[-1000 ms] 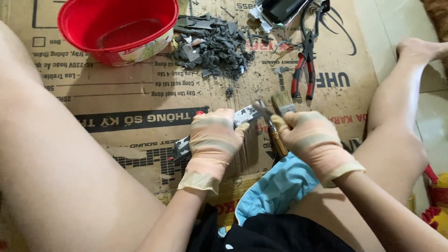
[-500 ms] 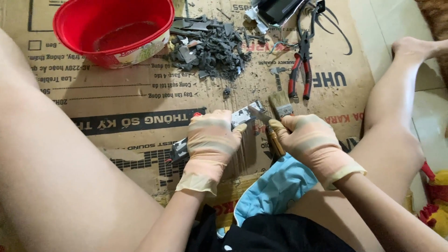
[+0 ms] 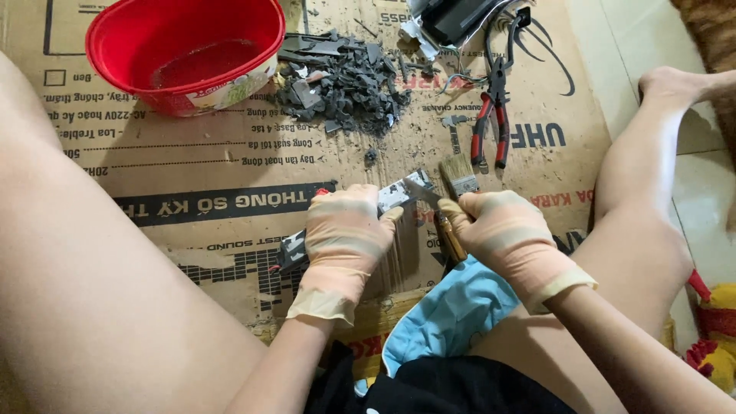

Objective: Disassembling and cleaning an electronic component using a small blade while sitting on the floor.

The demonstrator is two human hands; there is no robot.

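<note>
— Well, what do the gloved fingers grip?
— Left hand (image 3: pixel 343 238) is wrapped around a grey metal strip (image 3: pixel 399 194) slanting up to the right; right hand (image 3: pixel 504 230) is clenched on a wooden-handled paintbrush (image 3: pixel 458 178), bristles up, above printed brown cardboard (image 3: pixel 230 165).
— Beyond them?
— Glossy red bowl (image 3: pixel 184 54), grey scraps (image 3: pixel 345 84), red pliers (image 3: pixel 491 126).

Gloves on, legs bare.
My left hand (image 3: pixel 343 238) and right hand (image 3: pixel 507 234) wore thin, pale latex gloves with rolled cuffs; forearms uncovered, dark shorts (image 3: pixel 452 391).
</note>
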